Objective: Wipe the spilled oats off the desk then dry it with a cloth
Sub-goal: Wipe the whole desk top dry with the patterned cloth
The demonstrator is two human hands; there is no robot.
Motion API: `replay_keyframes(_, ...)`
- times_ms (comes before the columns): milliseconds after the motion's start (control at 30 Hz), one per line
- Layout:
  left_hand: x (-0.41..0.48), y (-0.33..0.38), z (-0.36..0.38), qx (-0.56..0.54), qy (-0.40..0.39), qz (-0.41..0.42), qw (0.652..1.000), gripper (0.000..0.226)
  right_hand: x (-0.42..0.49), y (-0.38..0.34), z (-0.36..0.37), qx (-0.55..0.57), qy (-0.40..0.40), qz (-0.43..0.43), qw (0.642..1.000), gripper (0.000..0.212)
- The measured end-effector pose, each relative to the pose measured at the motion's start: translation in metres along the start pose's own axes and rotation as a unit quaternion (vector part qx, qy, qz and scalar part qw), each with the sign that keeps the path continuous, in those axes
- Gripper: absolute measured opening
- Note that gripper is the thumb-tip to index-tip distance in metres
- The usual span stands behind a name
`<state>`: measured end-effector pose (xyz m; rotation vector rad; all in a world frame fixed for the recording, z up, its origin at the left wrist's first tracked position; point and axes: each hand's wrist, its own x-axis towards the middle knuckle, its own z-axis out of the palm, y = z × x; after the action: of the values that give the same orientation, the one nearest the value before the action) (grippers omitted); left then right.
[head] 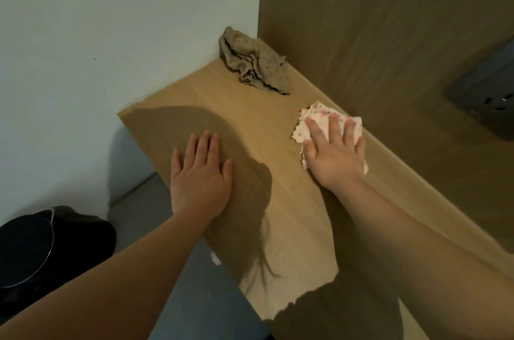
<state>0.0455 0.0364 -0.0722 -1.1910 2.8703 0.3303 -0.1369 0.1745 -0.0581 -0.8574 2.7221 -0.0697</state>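
Observation:
A narrow wooden desk (258, 123) runs from a white wall toward me. My right hand (335, 150) presses flat, fingers straight, on a white cloth with pink dots (311, 120) near the desk's back panel. My left hand (201, 175) rests flat on the desk near its left edge, fingers straight and together, holding nothing. A crumpled grey-brown cloth (254, 61) lies in the far corner. I see no oats on the desk surface.
A tall wooden panel (389, 34) rises along the desk's right side, with a dark socket plate (484, 95) on it. A black bin with a metal rim (33, 250) stands on the floor at lower left. The desk's left edge drops to grey floor.

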Motion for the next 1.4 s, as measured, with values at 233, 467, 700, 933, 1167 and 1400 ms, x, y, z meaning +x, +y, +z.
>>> replay_keyframes(233, 0.002, 0.003, 0.004, 0.021, 0.027, -0.007, 0.999, 0.068, -0.022, -0.028, 0.011, -0.066, 0.016, -0.131, 0.989, 0.060)
replay_keyframes(467, 0.001, 0.003, 0.002, 0.020, 0.023, -0.005, 1.000, 0.061, 0.005, 0.002, -0.005, -0.049, 0.041, -0.018, 0.998, 0.062)
replay_keyframes(700, 0.000, 0.005, 0.000, 0.030, 0.006, -0.011, 0.999, 0.060, -0.112, -0.018, 0.023, -0.038, 0.010, -0.292, 0.956, 0.058)
replay_keyframes(933, -0.007, 0.032, 0.002, -0.023, -0.033, -0.093, 0.995, 0.057, -0.059, 0.020, 0.008, -0.002, 0.002, 0.052, 0.999, 0.063)
replay_keyframes(1167, -0.018, 0.033, 0.008, -0.005, -0.006, -0.074, 0.997, 0.059, -0.079, 0.013, 0.025, -0.022, 0.032, -0.131, 0.991, 0.059)
replay_keyframes(1400, -0.017, 0.037, 0.007, 0.005, -0.004, -0.076, 0.997, 0.059, -0.024, 0.019, 0.004, 0.032, 0.012, 0.111, 0.993, 0.060)
